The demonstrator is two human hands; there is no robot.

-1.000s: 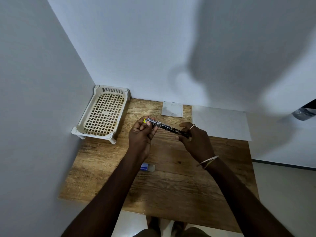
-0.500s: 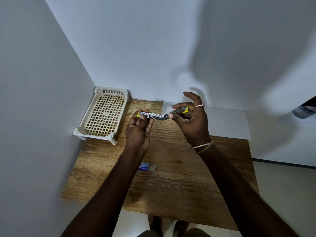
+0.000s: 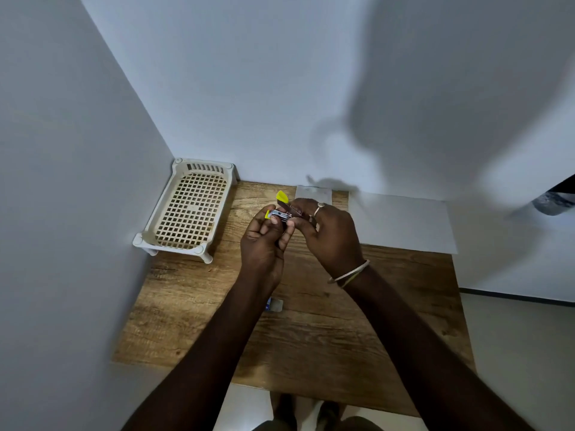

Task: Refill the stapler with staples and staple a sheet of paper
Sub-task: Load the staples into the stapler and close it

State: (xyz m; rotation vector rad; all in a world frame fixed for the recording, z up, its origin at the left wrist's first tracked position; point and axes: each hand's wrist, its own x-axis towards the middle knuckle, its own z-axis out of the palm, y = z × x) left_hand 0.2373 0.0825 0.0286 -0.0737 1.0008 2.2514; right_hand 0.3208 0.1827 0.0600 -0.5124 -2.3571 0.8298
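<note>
Two bare forearms reach over a grainy wooden table (image 3: pixel 311 337), where a small blue-and-clear box (image 3: pixel 276 305) peeks out beside the left one. Above the boards, the left hand (image 3: pixel 263 244) pinches the shiny metal stapler (image 3: pixel 281 214) at its yellow-tipped end. The right hand (image 3: pixel 331 236) curls round the other end, with the yellow-capped arm hinged upward. Farther back lie a cream lattice tray (image 3: pixel 172 247) and a flat white sheet of paper (image 3: pixel 401 222).

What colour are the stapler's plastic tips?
Yellow tips on the metal stapler; head view.
</note>
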